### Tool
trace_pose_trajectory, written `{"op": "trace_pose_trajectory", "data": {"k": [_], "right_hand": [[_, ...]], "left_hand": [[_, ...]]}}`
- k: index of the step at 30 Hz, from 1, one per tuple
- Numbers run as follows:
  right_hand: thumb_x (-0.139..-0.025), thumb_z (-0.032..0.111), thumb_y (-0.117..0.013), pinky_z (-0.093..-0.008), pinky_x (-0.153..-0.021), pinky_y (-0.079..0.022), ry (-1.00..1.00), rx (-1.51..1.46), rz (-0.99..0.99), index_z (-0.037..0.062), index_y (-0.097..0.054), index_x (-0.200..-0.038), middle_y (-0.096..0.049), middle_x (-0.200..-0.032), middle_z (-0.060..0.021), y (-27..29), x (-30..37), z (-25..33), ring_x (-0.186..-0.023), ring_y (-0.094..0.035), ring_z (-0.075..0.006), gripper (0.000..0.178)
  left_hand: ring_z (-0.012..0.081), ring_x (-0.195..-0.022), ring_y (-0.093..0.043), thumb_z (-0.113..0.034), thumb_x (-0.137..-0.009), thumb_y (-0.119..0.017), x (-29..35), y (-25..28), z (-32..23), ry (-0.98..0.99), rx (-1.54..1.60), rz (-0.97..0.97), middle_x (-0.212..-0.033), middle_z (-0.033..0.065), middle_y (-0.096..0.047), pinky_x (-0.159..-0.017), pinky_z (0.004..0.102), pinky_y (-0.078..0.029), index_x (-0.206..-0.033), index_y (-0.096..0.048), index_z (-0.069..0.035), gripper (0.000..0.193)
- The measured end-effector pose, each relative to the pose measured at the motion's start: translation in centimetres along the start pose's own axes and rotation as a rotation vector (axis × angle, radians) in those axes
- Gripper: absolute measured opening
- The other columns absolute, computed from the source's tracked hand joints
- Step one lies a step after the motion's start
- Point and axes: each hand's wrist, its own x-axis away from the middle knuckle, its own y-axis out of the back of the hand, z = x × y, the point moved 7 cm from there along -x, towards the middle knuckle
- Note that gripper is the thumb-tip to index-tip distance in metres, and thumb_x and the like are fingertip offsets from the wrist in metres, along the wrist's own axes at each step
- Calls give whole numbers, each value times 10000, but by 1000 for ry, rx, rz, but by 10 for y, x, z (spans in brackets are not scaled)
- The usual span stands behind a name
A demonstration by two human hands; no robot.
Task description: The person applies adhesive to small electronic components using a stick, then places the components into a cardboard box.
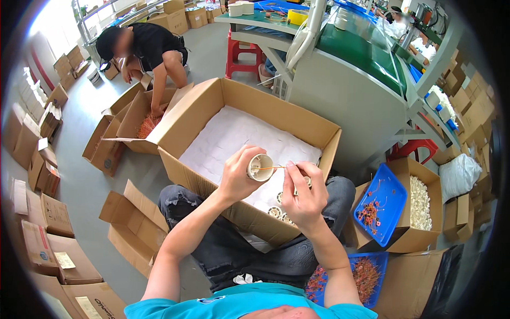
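One round white housing (260, 167) is held above an open carton (287, 119), its hollow end facing the camera. Left hand (237, 174): fingers curled around the housing's side. Right hand (306, 199): fingers brought together, pinching a thin orange wire (274, 167) that extends into the housing. Similar round parts (275, 211) lie inside the carton, near the right hand.

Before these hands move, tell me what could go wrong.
The thin orange wire between the right hand and the white cup might slip or kink. The cup, gripped only by the left hand, could drop onto round white parts in the open carton. The blue tray looks tilted, so its red parts might slide.
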Motion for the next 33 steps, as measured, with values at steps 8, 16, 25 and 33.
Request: {"op": "trace_pose_trajectory", "data": {"k": [8,16,25,33], "right_hand": [[-732,-9,-778,-359,-670,-535,-140,-202,199,-14,-695,-1016,-633,-987,-126,-17,3,-5,-819,-615,-284,296],[-713,9,-782,-344,-787,-530,-433,-417,314,34,-764,-923,-624,-1091,-116,-49,14,-23,-888,-632,-245,212],[-739,36,-778,-358,-805,-545,-546,-305,406,34,-773,-908,-646,-1058,-105,-51,19,-19,-932,-661,-243,168],[-758,10,-742,-353,-811,-543,-589,-392,551,17,-768,-936,-655,-1044,-130,-69,9,-22,-921,-675,-260,180]], "left_hand": [[322,-806,-662,-74,-650,-859,3,0,-10,-48,-67,-12,-961,133,-647,-679,384,-535,-1062,-588,-38,495],[327,-795,-661,-35,-625,-817,10,-9,-13,-67,-126,23,-948,121,-653,-681,390,-535,-1053,-602,-53,480],[313,-813,-684,0,-645,-796,16,-8,-7,-43,-24,69,-959,124,-651,-671,379,-559,-1084,-598,-44,484],[319,-812,-690,-53,-677,-833,14,-2,14,37,81,64,-967,134,-654,-673,373,-565,-1095,-596,-42,481]]}}
